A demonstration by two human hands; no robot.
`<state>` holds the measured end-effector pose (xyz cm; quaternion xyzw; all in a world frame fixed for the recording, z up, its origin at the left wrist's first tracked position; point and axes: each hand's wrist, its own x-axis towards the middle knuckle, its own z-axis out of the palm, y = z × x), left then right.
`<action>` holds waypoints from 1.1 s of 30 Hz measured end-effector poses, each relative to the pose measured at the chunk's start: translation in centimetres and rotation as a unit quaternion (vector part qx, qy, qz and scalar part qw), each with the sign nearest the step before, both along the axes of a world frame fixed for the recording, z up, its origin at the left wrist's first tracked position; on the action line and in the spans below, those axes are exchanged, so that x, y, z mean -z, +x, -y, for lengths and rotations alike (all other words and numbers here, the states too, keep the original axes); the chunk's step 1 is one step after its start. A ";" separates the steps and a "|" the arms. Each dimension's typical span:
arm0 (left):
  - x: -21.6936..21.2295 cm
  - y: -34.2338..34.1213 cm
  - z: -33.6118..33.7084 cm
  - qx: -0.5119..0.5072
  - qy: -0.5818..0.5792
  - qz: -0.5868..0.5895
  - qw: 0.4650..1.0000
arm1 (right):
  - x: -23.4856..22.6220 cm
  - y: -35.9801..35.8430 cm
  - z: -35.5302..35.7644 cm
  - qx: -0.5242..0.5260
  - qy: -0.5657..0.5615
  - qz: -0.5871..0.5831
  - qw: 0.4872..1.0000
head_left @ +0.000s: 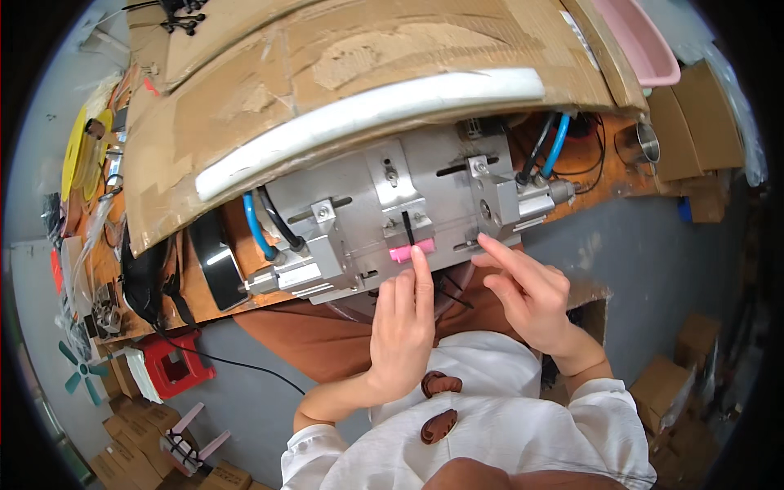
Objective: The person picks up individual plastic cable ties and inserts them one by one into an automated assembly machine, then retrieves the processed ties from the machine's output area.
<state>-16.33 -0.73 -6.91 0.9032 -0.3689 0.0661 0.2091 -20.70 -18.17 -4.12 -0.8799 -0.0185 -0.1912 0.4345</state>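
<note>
At the far left edge of the counter (98,269) lie a flat yellow plastic disc (73,151) and a clutter of small parts and cables; below it on the floor stand a red plastic stool (173,367) and brown cardboard boxes (135,441). Moving right, a black rounded device (214,261) sits against the left end of a grey metal fixture (384,208) with blue air hoses (255,229) and a small cylinder at each side. A large sheet of brown cardboard (343,73) with a white foam strip (367,110) along its near edge overhangs the far part of the fixture and hides whatever lies behind it.

In the middle of the fixture a small pink plastic block (406,252) sits in the slot at the near edge, just under a thin black upright piece (407,229). The left hand (402,327) has its fingers extended and held together, the index fingertip pressing on the pink block. The block appears already seated, so loading looks mostly done; whether the clamps have closed on it cannot be told.

To the right, the right hand (527,294) holds nothing; its index finger points out and touches the fixture's near edge beside the right clamp block (494,200), the other fingers loosely curled. Further right hang a black cable and another blue hose (558,143), then a pink plastic tray (641,41) and more boxes at the far right.
</note>
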 end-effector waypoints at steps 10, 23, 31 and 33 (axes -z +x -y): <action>0.4 -2.8 -1.7 0.033 -0.136 -0.104 0.985 | -6.2 5.3 0.8 -0.075 -0.176 0.074 0.979; 17.6 -5.2 1.0 0.164 0.176 -0.416 0.877 | -5.3 45.4 -13.0 0.164 -0.342 0.157 0.912; 17.6 -4.3 1.5 0.172 0.243 -0.428 0.853 | -7.1 49.6 -14.0 0.232 -0.378 0.132 0.886; 18.0 -3.9 1.6 0.186 0.248 -0.439 0.843 | -7.3 49.7 -13.3 0.210 -0.374 0.134 0.893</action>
